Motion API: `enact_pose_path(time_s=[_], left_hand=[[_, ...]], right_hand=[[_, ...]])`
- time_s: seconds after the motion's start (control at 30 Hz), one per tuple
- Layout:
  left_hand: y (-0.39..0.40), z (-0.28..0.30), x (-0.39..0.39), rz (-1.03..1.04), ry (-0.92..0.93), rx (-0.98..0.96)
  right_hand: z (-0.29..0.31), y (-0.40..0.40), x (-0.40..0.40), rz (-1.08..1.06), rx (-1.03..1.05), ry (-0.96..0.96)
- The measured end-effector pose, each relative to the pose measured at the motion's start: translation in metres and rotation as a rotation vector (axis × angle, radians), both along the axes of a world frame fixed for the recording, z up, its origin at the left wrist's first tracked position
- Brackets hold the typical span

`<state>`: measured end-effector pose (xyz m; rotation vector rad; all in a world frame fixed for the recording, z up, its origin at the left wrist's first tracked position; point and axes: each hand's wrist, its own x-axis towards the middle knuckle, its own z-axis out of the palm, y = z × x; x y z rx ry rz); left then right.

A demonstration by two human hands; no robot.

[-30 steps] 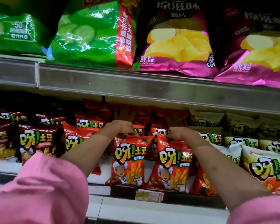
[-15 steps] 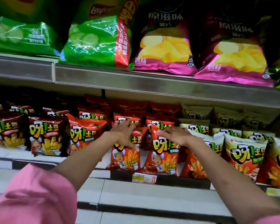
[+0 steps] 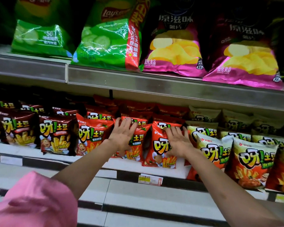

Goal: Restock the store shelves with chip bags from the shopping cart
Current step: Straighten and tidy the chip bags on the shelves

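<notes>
2 flat hands, left hand [image 3: 124, 136] and right hand [image 3: 177, 141], press red bags [image 3: 161, 149]; brown bags [image 3: 57, 136] alongside.

Red chip bags [image 3: 161, 145] upright on shelf [image 3: 170, 171]

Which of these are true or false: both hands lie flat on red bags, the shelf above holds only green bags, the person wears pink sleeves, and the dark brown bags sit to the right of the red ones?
1. Both hands lie flat on red bags. True: the left hand and right hand press open-fingered on the red bags.
2. The upper shelf holds only green bags. False: purple bags sit beside the green bags.
3. The sleeves are pink. True: see the pink sleeve.
4. Dark brown bags sit to the right. False: the dark brown bags are to the left.
</notes>
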<state>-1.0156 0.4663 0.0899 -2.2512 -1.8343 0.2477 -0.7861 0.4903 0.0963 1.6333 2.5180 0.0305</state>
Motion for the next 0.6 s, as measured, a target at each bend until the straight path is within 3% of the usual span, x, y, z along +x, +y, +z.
enact_pose_path(time_s=[0.43, 0.6], left_hand=[[0.001, -0.010, 0.000, 0.034, 0.016, -0.019], [-0.008, 0.010, 0.009, 0.043, -0.109, -0.010]], right_hand=[[-0.008, -0.003, -0.006, -0.059, -0.027, -0.038], [0.014, -0.010, 0.005, -0.054, -0.001, -0.002]])
